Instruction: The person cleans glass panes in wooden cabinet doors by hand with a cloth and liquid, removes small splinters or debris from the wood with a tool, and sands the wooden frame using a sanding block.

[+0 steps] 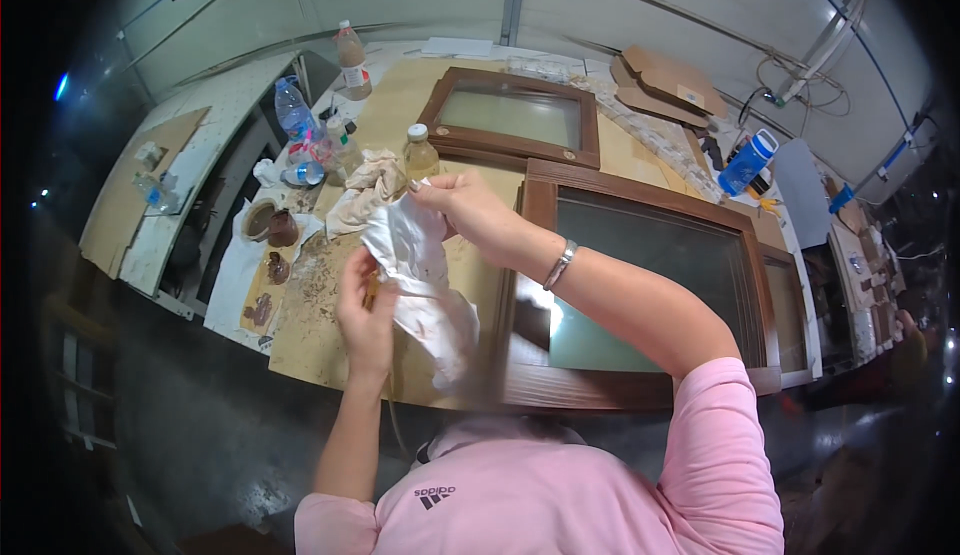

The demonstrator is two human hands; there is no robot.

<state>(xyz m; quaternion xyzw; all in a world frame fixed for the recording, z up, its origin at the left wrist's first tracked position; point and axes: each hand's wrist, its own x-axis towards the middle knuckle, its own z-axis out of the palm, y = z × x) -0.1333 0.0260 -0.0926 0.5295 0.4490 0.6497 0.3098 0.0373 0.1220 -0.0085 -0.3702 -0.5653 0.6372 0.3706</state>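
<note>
both hands grip one crumpled white cloth point(432, 313), held up at the near edge of the surface point(315, 340) and faintly marked with brown. the right hand point(465, 213) pinches its upper end, at one o'clock from the cloth's middle, thumb and fingers closed together; a silver band point(561, 265) circles that wrist. the left hand point(364, 310) grips the left edge at nine o'clock, thumb on the near side — the lower end hangs loose at about five o'clock, slightly blurred.

clock directions here run from the cloth. at twelve stands a white-capped bottle point(420, 158) of yellowish liquid, just beyond the right hand. at eleven a beige rag point(352, 212) lies in a heap, with several plastic bottles point(293, 110) farther off. at ten, two brown-stained pots point(272, 225) sit side by side on white paper point(222, 290).

at three o'clock lies a large brown frame point(540, 195) with a glass pane — a smaller one point(450, 143) lies at one. at two, a blue bottle point(742, 167) stands beyond the large frame, with flattened cardboard point(670, 85) farther back.
</note>
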